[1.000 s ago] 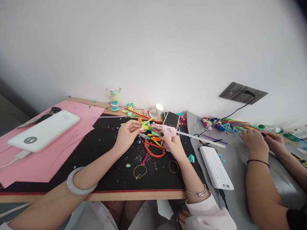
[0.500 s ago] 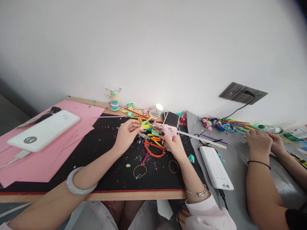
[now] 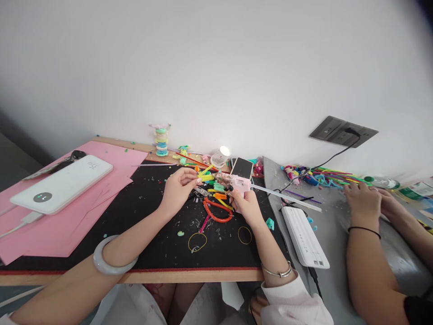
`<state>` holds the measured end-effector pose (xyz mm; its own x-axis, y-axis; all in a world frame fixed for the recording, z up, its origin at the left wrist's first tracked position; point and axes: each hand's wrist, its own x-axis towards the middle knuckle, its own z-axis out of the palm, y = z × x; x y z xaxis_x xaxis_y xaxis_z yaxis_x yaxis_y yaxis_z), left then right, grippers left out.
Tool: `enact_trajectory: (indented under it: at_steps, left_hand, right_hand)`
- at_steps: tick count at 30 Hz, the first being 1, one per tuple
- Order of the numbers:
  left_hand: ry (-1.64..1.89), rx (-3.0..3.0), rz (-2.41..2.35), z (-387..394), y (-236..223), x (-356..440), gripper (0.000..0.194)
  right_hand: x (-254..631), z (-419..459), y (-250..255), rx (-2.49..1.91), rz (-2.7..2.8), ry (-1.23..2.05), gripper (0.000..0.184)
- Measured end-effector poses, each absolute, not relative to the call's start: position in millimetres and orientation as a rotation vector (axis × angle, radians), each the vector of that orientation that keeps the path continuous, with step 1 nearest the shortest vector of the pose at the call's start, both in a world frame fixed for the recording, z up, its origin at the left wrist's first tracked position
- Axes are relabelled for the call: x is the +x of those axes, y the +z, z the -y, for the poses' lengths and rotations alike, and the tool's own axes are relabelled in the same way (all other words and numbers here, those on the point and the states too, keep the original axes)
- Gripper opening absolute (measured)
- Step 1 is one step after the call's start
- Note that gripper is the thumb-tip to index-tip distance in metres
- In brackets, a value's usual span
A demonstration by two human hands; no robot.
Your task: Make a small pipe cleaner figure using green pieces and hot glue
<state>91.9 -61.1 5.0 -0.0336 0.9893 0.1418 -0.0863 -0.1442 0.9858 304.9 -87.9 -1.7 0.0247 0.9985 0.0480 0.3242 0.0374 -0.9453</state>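
Observation:
My right hand [image 3: 244, 201] is closed around the handle of a pink hot glue gun [image 3: 241, 183]. Its stained nozzle points left, and a long clear glue stick [image 3: 287, 197] sticks out of its back. Between the fingertips of my left hand [image 3: 180, 187] are yellow pipe cleaner pieces [image 3: 207, 178], close to the nozzle; whether they touch it I cannot tell. Under the two hands lie an orange-red pipe cleaner loop [image 3: 218, 220], short green and orange pipe cleaner pieces [image 3: 221, 196] and a magenta piece [image 3: 204, 224].
On the left, a white power bank [image 3: 64, 184] rests on pink sheets [image 3: 84, 221]. Behind my hands stand a white cup [image 3: 220, 156] and a phone [image 3: 242, 167]. Another white power bank [image 3: 304, 239] lies right, near a co-worker's hands [image 3: 365, 201]. Rubber bands [image 3: 197, 242] lie in front.
The glue gun and its stick have shifted very slightly to the right. My left hand stays almost in place with the yellow pieces. The co-worker's hands have moved a little left.

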Motion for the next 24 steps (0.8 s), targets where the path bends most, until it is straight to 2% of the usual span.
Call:
enact_trajectory:
  at_steps: [16, 24]
  left_hand:
    - [1.395, 1.251, -1.103, 60.8, 5.5, 91.7, 0.027]
    - [1.405, 1.250, -1.111, 60.5, 5.8, 91.7, 0.032]
  right_hand:
    - [308.7, 87.0, -3.3, -1.453, 1.465, 0.905, 0.041]
    - [308.1, 87.4, -1.7, -1.427, 1.419, 0.890, 0.038]
